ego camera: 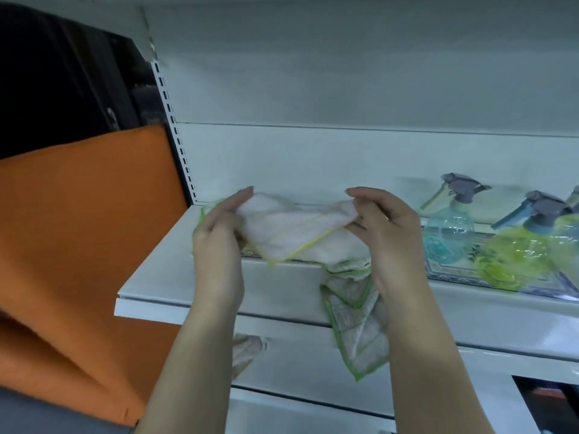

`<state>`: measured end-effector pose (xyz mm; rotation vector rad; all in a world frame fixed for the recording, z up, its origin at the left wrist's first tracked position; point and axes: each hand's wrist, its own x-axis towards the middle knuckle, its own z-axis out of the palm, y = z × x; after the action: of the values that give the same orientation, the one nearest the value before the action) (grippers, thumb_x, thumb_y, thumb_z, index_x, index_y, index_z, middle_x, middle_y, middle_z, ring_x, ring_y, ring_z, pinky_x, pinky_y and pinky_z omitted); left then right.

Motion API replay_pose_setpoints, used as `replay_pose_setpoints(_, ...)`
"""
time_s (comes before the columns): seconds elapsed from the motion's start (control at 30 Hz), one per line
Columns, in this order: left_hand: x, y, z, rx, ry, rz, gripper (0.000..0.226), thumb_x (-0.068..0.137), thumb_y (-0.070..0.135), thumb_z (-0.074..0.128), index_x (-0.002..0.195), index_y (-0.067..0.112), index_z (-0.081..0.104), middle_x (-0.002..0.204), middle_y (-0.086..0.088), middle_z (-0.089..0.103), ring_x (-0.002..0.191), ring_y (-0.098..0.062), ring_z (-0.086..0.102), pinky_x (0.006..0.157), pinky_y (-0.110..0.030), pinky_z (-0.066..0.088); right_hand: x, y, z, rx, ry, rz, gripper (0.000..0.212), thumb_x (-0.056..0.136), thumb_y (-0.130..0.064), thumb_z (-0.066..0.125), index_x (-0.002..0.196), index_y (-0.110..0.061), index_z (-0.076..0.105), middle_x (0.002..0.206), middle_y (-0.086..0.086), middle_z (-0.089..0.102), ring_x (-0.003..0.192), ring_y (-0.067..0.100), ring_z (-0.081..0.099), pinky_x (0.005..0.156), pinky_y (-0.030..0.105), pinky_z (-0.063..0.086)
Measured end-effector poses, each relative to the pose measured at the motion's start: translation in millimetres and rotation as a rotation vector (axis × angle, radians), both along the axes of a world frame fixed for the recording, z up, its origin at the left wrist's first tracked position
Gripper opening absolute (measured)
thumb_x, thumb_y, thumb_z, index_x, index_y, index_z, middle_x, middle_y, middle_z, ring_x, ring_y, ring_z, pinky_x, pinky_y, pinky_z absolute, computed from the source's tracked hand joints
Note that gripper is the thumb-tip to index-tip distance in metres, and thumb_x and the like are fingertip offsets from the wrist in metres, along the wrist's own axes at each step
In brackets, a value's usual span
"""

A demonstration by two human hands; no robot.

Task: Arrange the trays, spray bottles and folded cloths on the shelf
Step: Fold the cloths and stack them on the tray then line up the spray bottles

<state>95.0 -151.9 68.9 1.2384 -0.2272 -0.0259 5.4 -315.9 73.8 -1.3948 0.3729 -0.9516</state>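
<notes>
Risk first: a slack pinch at either corner and a collapsed fold, or a nudge sending the loose cloth off the edge. Left hand point(219, 242) pinching the left corner of a white cloth with yellow trim point(282, 233), fingers closed on the fabric. Cloth stretched between both grips, raised just above the front of the shelf point(147, 277). Right hand point(385, 236) pinching the opposite corner likewise. Below the right grip, a green-edged cloth point(354, 321) hanging over the shelf lip, likely to slide down. Further right of both grips, a blue spray bottle point(448, 233) and a yellow-green spray bottle point(517, 252) standing on a patterned tray point(454, 274).
</notes>
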Motion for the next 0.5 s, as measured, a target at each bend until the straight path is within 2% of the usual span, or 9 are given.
replay_pose_setpoints(0.07, 0, 14, 5, 0.039, -0.047, -0.070, 0.064, 0.077, -0.011, 0.031, 0.110, 0.022, 0.074, 0.103, 0.005, 0.073, 0.088, -0.009, 0.063, 0.070, -0.019, 0.049, -1, -1, 0, 0.023, 0.004, 0.026, 0.029, 0.090, -0.005, 0.052, 0.092, -0.018, 0.078, 0.086, 0.007, 0.072, 0.088, 0.023, 0.069, 0.088, 0.039, 0.057)
replay_pose_setpoints(0.1, -1, 23, 6, 0.127, -0.102, -0.081, 0.067, 0.079, -0.016, 0.031, 0.114, 0.026, 0.071, 0.103, 0.009, 0.073, 0.085, -0.002, 0.064, 0.065, -0.016, 0.048, -1, -1, -2, -0.019, 0.026, 0.050, 0.031, 0.089, -0.005, 0.051, 0.096, -0.020, 0.078, 0.093, 0.006, 0.074, 0.094, 0.023, 0.069, 0.091, 0.039, 0.055)
replay_pose_setpoints(0.2, 4, 42, -1, 0.478, -0.317, -0.054, 0.069, 0.086, -0.018, 0.044, 0.118, 0.040, 0.061, 0.107, 0.020, 0.064, 0.087, 0.014, 0.061, 0.075, -0.009, 0.048, 0, -3, -9, -0.323, 0.218, 0.024, 0.036, 0.086, -0.005, 0.058, 0.104, -0.031, 0.074, 0.099, -0.006, 0.074, 0.097, 0.008, 0.067, 0.094, 0.031, 0.051)
replay_pose_setpoints(0.27, 4, 49, -4, 0.652, -0.394, 0.043, 0.054, 0.089, -0.006, 0.054, 0.117, 0.040, 0.062, 0.100, 0.025, 0.062, 0.080, 0.019, 0.058, 0.072, -0.005, 0.045, 2, 0, -12, -0.400, 0.305, -0.013, 0.028, 0.086, -0.010, 0.062, 0.101, -0.031, 0.073, 0.098, -0.009, 0.073, 0.087, -0.008, 0.063, 0.086, 0.012, 0.048)
replay_pose_setpoints(0.33, 2, 49, -5, 0.674, -0.389, 0.093, 0.035, 0.089, 0.001, 0.057, 0.103, 0.030, 0.071, 0.075, 0.022, 0.062, 0.057, 0.012, 0.054, 0.054, -0.007, 0.040, 3, 3, -14, -0.408, 0.323, -0.043, 0.011, 0.086, -0.016, 0.065, 0.090, -0.024, 0.072, 0.089, -0.006, 0.075, 0.076, -0.011, 0.062, 0.072, 0.004, 0.043)
replay_pose_setpoints(0.4, 0, 44, -6, 0.625, -0.334, 0.110, 0.027, 0.092, 0.003, 0.054, 0.079, 0.017, 0.071, 0.059, 0.010, 0.064, 0.044, 0.002, 0.047, 0.045, -0.010, 0.034, 3, 6, -18, -0.406, 0.290, -0.064, 0.006, 0.089, -0.025, 0.063, 0.087, -0.023, 0.069, 0.076, -0.006, 0.074, 0.075, 0.001, 0.067, 0.074, 0.015, 0.050)
replay_pose_setpoints(0.43, -1, 42, -6, 0.570, -0.282, 0.096, 0.027, 0.094, 0.005, 0.052, 0.077, 0.013, 0.071, 0.064, 0.002, 0.068, 0.047, -0.001, 0.052, 0.051, -0.015, 0.043, 4, 6, -19, -0.385, 0.278, -0.073, 0.007, 0.092, -0.030, 0.060, 0.088, -0.026, 0.065, 0.070, -0.006, 0.073, 0.074, 0.008, 0.069, 0.075, 0.027, 0.055)
replay_pose_setpoints(0.47, -2, 40, -5, 0.486, -0.205, 0.070, 0.027, 0.096, 0.007, 0.050, 0.082, 0.014, 0.072, 0.072, -0.003, 0.072, 0.057, -0.008, 0.064, 0.063, -0.024, 0.055, 4, 5, -20, -0.368, 0.290, -0.081, 0.008, 0.094, -0.034, 0.055, 0.088, -0.030, 0.060, 0.064, -0.004, 0.072, 0.071, 0.012, 0.070, 0.074, 0.038, 0.058)
replay_pose_setpoints(0.5, -2, 37, -3, 0.392, -0.106, 0.034, 0.027, 0.098, 0.011, 0.049, 0.088, 0.017, 0.073, 0.079, -0.005, 0.073, 0.070, -0.016, 0.071, 0.076, -0.034, 0.060, 4, 4, -19, -0.351, 0.316, -0.077, 0.010, 0.096, -0.037, 0.050, 0.087, -0.032, 0.054, 0.061, -0.003, 0.071, 0.066, 0.015, 0.070, 0.072, 0.043, 0.058)
